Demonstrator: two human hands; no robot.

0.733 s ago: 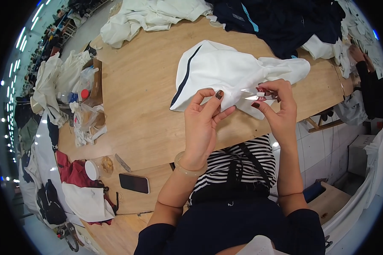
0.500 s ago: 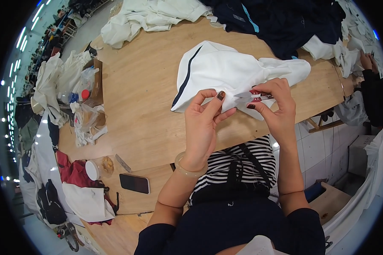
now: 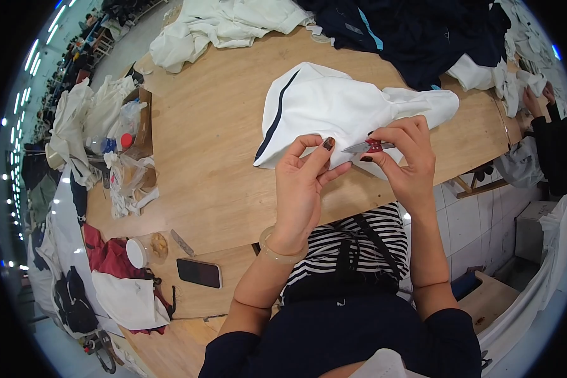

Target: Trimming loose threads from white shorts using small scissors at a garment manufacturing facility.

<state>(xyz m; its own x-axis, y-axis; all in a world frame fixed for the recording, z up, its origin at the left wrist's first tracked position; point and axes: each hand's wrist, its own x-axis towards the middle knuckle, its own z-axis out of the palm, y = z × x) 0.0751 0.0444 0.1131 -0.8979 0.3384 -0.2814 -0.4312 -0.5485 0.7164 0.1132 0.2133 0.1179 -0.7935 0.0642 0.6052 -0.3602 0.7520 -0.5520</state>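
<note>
A white garment (image 3: pixel 324 101) with a dark navy stripe along its left edge lies bunched on the wooden table in front of me. Thumb and fingers of my left hand (image 3: pixel 305 165) pinch its near edge. My right hand (image 3: pixel 406 154) grips red-handled thread snips (image 3: pixel 374 146) between thumb and fingers. Their metal blades point left, toward the pinched spot, and sit close together just over the cloth. Whether a thread lies between the blades is too small to tell.
Dark navy garments (image 3: pixel 428 38) and a white cloth pile (image 3: pixel 233 25) cover the far side. At the left are a cardboard box (image 3: pixel 145 120) with plastic bags, a phone (image 3: pixel 200 273), a lidded jar (image 3: pixel 138 252) and red cloth (image 3: pixel 107 247). A co-worker's hands (image 3: pixel 538 99) handle white cloth at right.
The snips' blades have come together from spread apart. My right hand has shifted slightly left, while my left hand keeps its pinch. At right, the co-worker's hands have moved with the cloth.
</note>
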